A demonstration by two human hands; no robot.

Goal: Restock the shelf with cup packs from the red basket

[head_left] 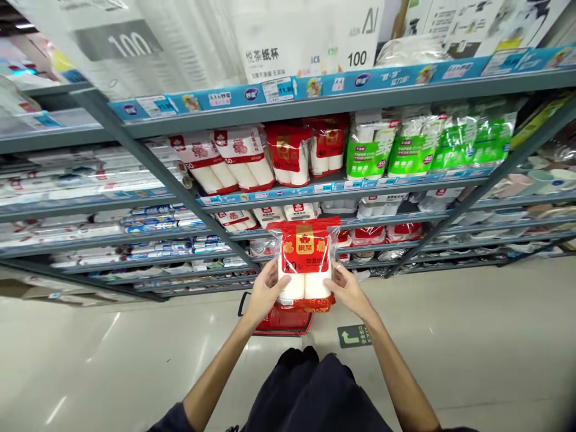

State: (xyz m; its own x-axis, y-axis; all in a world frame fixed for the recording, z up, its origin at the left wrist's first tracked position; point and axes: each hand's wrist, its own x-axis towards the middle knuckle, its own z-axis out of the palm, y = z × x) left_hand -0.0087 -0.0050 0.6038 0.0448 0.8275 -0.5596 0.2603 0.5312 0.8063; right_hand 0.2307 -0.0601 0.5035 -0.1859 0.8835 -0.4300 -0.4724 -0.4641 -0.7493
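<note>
A clear and red pack of paper cups [305, 258] is held upright in front of the shelves, its printed front facing me. Two white stacks show side by side through the plastic. My left hand [266, 291] is closed on the pack's left side, thumb across the front. On the opposite side my right hand [350, 290] grips it the same way, and the fingers behind the pack are hidden. Below the pack, partly covered by it, a red shopping basket [284, 321] with a black handle stands on the floor.
Similar red cup packs [288, 155], white packs [245, 157] and green packs [411, 147] line the shelf behind. Large cup packs [306, 42] fill the upper shelf, above a blue price strip [333, 84]. A green floor sign [354, 336] lies right of the basket.
</note>
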